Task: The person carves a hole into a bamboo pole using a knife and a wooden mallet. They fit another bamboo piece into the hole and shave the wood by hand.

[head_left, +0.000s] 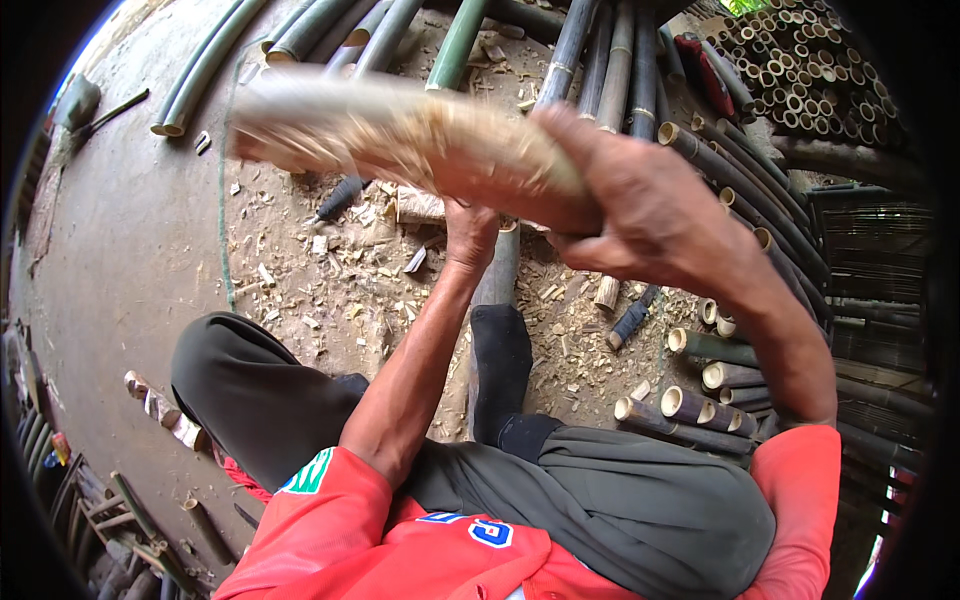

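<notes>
My right hand (645, 195) is wrapped round the narrow end of a thick wooden club (430, 140). The club is raised across the view and smeared by motion, and its lower face looks rough and frayed. Beneath it is my left hand (472, 228), whose fingers are hidden behind the club. A pale block of wood (418, 206) lies just beside that hand, partly covered. Near the left wrist, a bamboo pole (497, 268) runs along the ground towards my dark-socked foot (500, 360). Whether my left hand grips anything does not show.
Wood chips (340, 270) litter the ground. A dark-wrapped tool handle (340, 198) lies left of the block, and another dark-wrapped piece (632, 318) lies to the right. Bamboo poles (465, 45) fill the far side, with cut lengths (710, 408) at right and a stacked pile (810, 80) behind.
</notes>
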`<state>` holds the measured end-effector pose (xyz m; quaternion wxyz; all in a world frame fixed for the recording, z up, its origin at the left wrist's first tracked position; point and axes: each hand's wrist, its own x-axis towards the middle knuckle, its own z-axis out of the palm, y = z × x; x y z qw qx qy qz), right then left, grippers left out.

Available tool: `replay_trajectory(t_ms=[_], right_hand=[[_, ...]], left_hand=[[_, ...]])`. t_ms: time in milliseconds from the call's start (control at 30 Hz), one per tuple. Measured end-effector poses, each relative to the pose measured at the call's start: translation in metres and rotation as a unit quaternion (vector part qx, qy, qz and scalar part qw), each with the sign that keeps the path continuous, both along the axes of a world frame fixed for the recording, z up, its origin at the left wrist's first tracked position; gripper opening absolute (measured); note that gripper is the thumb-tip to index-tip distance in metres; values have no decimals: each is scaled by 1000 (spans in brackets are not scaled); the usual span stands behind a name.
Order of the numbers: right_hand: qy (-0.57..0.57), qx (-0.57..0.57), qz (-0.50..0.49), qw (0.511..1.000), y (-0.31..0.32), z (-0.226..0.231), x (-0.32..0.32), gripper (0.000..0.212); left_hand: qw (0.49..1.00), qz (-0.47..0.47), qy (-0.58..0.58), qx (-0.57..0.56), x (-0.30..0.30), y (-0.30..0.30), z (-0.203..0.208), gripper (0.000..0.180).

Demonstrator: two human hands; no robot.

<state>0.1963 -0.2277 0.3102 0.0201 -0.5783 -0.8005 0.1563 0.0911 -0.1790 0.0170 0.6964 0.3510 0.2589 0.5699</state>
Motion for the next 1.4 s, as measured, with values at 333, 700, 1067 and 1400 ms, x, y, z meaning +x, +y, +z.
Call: replay_trajectory(t_ms=[333, 700, 1067, 1400], right_hand=[[137, 128, -13, 982, -13, 9, -2, 68], [40, -73, -144, 986, -7, -4, 7, 64], [-37, 23, -166, 985, -24, -36, 19, 75], [12, 98, -269, 958, -54, -23, 6, 82]], left_hand=[[966, -108, 226, 60, -3, 13, 41, 33], [991, 57, -99, -71, -12, 54, 17, 15], [965, 60, 222, 126, 48, 0, 51, 11], [965, 100, 195, 144, 43, -20, 56, 35]])
